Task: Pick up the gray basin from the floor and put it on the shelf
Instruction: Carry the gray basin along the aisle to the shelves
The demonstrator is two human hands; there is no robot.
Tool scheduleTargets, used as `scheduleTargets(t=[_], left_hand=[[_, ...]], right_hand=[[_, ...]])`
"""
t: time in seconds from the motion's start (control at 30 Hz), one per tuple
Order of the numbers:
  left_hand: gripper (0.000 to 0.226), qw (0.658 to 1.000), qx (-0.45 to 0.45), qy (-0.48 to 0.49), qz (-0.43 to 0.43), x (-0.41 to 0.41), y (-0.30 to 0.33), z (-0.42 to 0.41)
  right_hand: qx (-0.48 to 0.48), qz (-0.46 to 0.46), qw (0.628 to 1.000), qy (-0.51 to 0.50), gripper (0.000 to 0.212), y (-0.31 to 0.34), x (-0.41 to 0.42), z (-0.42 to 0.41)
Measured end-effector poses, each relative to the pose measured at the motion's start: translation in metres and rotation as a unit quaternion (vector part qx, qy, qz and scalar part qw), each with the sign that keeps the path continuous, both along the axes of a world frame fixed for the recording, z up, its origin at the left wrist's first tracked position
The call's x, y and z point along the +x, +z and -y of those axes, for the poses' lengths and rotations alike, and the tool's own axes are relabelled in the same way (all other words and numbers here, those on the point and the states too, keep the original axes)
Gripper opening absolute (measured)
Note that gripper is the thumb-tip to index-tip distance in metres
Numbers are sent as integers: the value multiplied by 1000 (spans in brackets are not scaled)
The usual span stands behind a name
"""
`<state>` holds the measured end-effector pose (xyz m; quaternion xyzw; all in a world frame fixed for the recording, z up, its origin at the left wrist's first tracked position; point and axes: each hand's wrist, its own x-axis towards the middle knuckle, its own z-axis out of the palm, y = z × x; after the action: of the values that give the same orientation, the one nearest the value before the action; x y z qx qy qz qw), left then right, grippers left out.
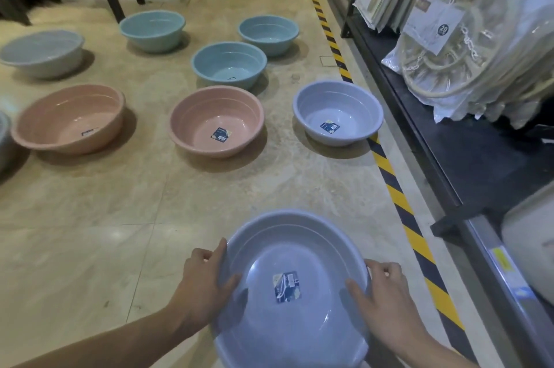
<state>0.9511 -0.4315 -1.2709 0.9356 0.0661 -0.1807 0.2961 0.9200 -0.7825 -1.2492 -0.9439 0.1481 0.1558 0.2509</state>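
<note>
Presently, left hand and right hand clamp the gray basin rim at nine and three o'clock, thumbs inside and fingers curled outside, balancing it for the shelf at two o'clock.

Bare forearms, left hand, right hand

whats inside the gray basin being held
Inside the gray basin, gripped at the rim by the left hand and right hand, only a blue-and-white label lies on the bottom. The thumbs cover small patches of the inner wall.
</note>
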Motion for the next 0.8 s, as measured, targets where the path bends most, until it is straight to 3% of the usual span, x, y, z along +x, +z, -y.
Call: scheduleTargets(t=[0.2,0.37,0.53,0.67,0.8], left_hand=[[95,997,-44,-14,-62,-8,-7,15],[102,997,-33,-12,-62,-9,-13,5],[96,997,-38,4,-62,0,-12,-2],[94,997,-46,33,-47,11,26,-2],[90,995,-67,67,-22,20,112,-10]], right_hand=[[42,-40,998,26,60,-7,-4,2],[49,-85,995,-1,93,-20,-6,-2],[82,-82,993,-14,92,-21,6,2],[114,-61,991,-39,99,19,25,-9],[119,-41,991,-45,102,102,45,-19]])
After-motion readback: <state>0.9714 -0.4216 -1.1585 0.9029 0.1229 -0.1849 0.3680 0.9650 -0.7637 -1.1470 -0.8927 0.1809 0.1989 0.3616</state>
